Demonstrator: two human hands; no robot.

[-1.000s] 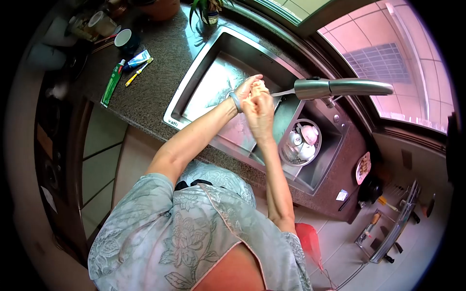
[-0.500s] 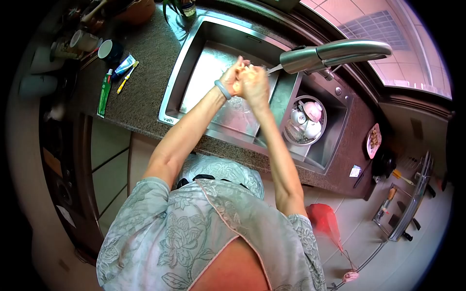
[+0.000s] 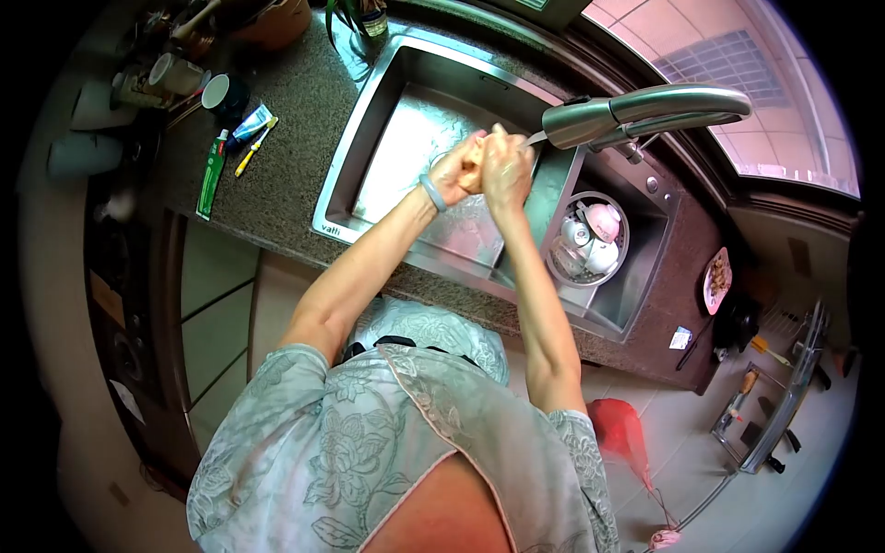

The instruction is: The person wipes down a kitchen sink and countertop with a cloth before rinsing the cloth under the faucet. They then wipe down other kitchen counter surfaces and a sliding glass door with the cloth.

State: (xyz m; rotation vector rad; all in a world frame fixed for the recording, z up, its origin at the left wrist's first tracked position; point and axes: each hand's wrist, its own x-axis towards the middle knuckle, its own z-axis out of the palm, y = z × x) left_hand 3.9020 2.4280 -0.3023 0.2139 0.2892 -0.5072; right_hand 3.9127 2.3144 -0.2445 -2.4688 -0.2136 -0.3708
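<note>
Both hands are pressed together above the large steel sink basin [image 3: 387,217], in the stream of water [image 3: 536,139] from the faucet [image 3: 590,123]. My left hand [image 3: 452,177], with a grey-blue band on the wrist, is closed and curled upward. Over its fingers lies my right hand [image 3: 506,173], also closed, its back toward me and wet. A yellowish patch shows between the hands; whether it is a held object or lit skin I cannot make out. Water splashes on the basin floor below.
Right of the basin, a smaller sink holds a colander [image 3: 623,244] of bowls and cups. On the left counter lie a green toothpaste tube [image 3: 211,175], a blue-white tube [image 3: 250,125], a yellow toothbrush [image 3: 255,147] and a dark cup [image 3: 224,94]. A plate of food [image 3: 717,280] sits far right.
The whole view has shifted slightly down and right. My hands stay together under the water; the right hand has turned and its fingers now cover the left fingers more.
</note>
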